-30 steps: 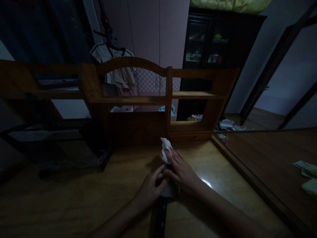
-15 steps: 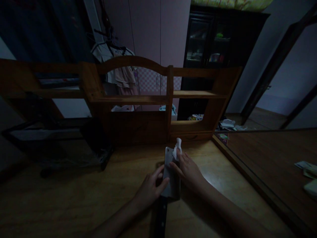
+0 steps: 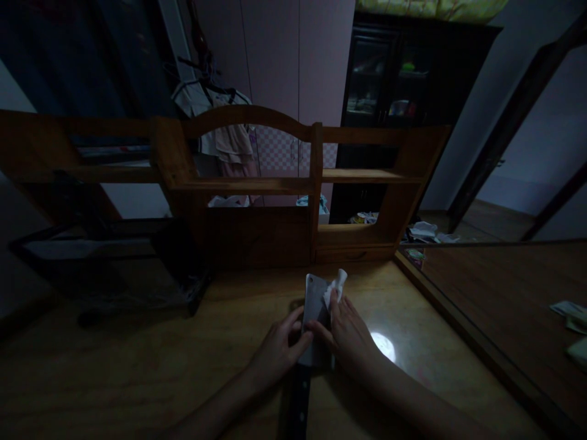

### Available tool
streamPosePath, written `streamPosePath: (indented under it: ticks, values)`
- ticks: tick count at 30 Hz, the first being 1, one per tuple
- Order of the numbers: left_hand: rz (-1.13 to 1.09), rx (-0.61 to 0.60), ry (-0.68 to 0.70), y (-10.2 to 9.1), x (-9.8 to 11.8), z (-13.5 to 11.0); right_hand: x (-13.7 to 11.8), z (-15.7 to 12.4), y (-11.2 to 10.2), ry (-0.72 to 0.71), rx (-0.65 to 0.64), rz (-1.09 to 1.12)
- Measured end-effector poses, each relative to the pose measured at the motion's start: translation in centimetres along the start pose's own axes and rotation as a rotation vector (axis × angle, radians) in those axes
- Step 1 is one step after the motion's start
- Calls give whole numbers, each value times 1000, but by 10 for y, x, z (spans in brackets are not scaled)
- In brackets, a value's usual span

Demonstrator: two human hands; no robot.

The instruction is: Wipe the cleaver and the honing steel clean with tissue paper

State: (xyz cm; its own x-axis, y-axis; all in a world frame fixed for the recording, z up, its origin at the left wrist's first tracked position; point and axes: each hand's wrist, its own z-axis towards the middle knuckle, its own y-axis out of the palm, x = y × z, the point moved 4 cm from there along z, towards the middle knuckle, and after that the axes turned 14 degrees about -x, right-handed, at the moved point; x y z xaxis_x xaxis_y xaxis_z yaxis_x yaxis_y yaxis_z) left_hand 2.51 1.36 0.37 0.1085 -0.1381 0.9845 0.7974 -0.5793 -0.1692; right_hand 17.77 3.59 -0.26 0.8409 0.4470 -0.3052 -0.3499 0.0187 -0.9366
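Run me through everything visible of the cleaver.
The cleaver has a broad, grey, metal-looking blade with a small hole near its far left corner, and a black handle with pale rivet-like dots. It points away over the wooden table; whether it touches that is unclear. The left hand grips its left edge; the right hand holds a white tissue at its right side.

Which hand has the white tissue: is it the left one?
No, the right hand has the white tissue, at the cleaver blade's edge.
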Motion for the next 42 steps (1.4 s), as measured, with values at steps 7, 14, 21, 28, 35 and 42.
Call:
streamPosePath:
  ticks: [7, 14, 21, 28, 35, 42]
  values:
    - [-21, 21, -15, 0, 0, -2, 5, 3, 0, -21, -44, 136]
    - [-7, 34, -26, -1, -2, -3, 15, 12, -7, -100, -70, 280]
    - [-125, 5, -8, 0, -1, -2, 28, 20, -3, -77, -115, 320]
    - [-262, 30, 3, -8, -9, 3, 19, 16, -1, -110, -114, 231]
    - [-400, 166, -57, -21, -20, 7, -5, 6, -8, -204, -263, 195]
    - [-425, 203, -52, -27, -26, 6, -16, 3, -15, -271, -371, 242]
